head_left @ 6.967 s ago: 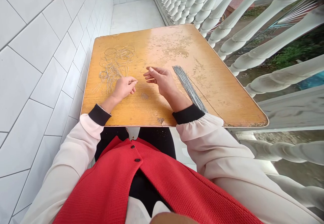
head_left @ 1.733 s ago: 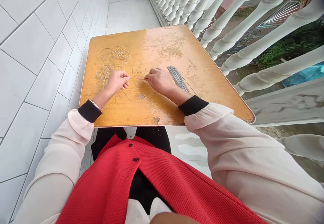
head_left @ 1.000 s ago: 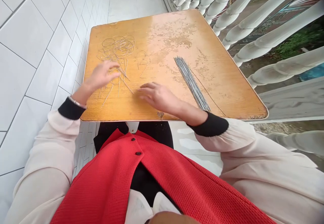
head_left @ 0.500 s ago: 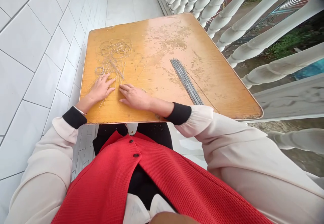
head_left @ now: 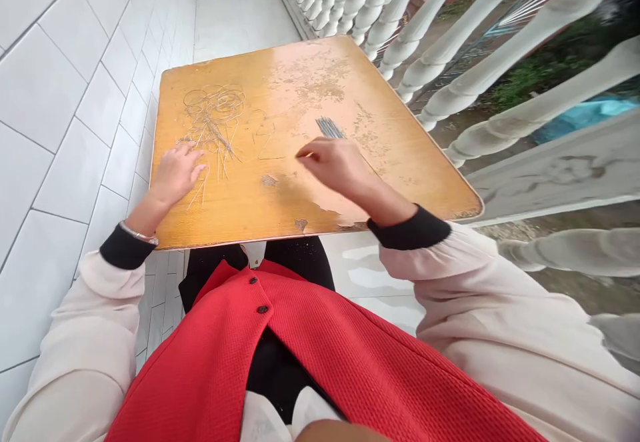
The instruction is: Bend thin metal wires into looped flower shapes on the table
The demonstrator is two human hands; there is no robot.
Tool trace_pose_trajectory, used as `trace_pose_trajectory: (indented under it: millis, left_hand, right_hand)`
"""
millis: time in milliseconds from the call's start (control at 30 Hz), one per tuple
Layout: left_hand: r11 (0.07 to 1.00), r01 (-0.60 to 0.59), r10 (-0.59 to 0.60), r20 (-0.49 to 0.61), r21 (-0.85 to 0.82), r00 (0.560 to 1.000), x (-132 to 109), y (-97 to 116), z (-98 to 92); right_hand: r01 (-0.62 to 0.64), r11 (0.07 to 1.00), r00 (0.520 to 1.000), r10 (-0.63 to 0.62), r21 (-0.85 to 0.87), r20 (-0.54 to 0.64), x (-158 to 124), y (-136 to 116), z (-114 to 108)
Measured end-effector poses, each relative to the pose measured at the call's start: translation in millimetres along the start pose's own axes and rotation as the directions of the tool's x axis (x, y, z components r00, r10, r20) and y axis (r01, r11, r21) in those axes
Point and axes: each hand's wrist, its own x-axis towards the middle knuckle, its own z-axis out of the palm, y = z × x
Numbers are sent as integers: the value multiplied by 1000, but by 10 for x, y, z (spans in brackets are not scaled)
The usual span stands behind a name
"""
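A tangle of thin looped wires (head_left: 215, 112) lies on the left part of the wooden table (head_left: 240, 219). At its near left edge rests my left hand (head_left: 175, 172), fingers spread, over a few wire ends. Raised above the middle of the table, my right hand (head_left: 333, 165) has its thumb and fingertips pressed together; whatever they hold, if anything, is too small to make out. Behind it, the bundle of straight grey wires (head_left: 327, 127) shows only at its far end, the rest hidden by the hand. A bent wire (head_left: 273, 157) lies between the tangle and my right hand.
White tiled wall (head_left: 75, 82) runs along the left of the table. White balusters (head_left: 435, 62) line the right side, with greenery and a blue sheet beyond. Peeled patches mark the tabletop.
My right hand has left the tangle, moving right and up toward the grey bundle, its fingers now closed. My left hand has stayed by the tangle. The whole view has shifted slightly.
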Motion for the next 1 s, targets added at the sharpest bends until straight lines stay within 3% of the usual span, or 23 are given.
trace_pose_trajectory:
  millis: [67, 133, 200, 300, 400, 533, 667, 833, 1000]
  left_hand:
    - [993, -41, 37, -40, -115, 999, -64, 141, -181]
    - [963, -79, 70, -46, -257, 997, -99, 336, -272]
    - [934, -113, 123, 7, -338, 992, -90, 552, -244]
    - [903, -101, 146, 77, -417, 986, 10, 822, -40]
    - [871, -99, 163, 93, -482, 982, 172, 937, 210]
    - [803, -90, 129, 24, -589, 991, 348, 867, 492]
    - [624, 81, -10, 96, -777, 995, 393, 737, 705]
    - [482, 233, -101, 211, -845, 972, 372, 717, 748]
    - [498, 292, -55, 307, -816, 950, 347, 731, 619]
  right_hand:
    - [-212, 967, 976, 204, -137, -70, -86, 341, -204]
    - [-367, 899, 929, 366, -237, -52, -125, 642, -288]
    - [-431, 848, 886, 463, -308, 35, -114, 859, -251]
    - [-441, 833, 880, 475, -335, 24, -43, 1012, -102]
    - [-451, 829, 875, 484, -330, 21, 21, 1007, -39]
    - [-508, 800, 833, 551, -318, 56, 32, 881, -148]
    - [-561, 774, 785, 610, -294, 108, 22, 792, -286]
    - [-613, 756, 740, 651, -229, 169, 34, 699, -432]
    - [-698, 715, 699, 692, -43, 181, -8, 460, -582]
